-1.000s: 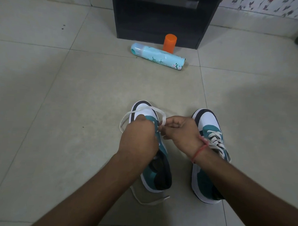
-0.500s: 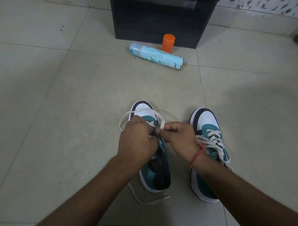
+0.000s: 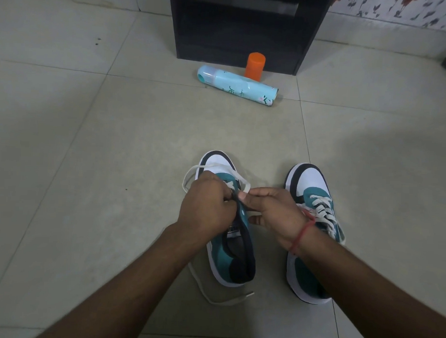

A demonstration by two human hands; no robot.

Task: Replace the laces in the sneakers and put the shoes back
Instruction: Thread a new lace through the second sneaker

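Two teal, white and black sneakers stand side by side on the tiled floor. The left sneaker (image 3: 235, 260) has a white lace (image 3: 191, 175) looping loosely over its toe, and another stretch of the lace trails on the floor by the heel. My left hand (image 3: 205, 206) covers the eyelet area with its fingers curled on the shoe's upper edge. My right hand (image 3: 271, 211) pinches the lace at the tongue, touching the left hand. The right sneaker (image 3: 314, 197) is laced, and my right wrist hides part of it.
A light blue spray can (image 3: 236, 86) lies on its side further ahead, with an orange cap (image 3: 255, 66) standing behind it. A black cabinet (image 3: 244, 25) rises at the back. Open floor tiles (image 3: 90, 164) spread to the left and right.
Both hands have shifted slightly nearer along the left sneaker's eyelets, and the lace loop over the toe has changed shape a little. The sneakers stay in place.
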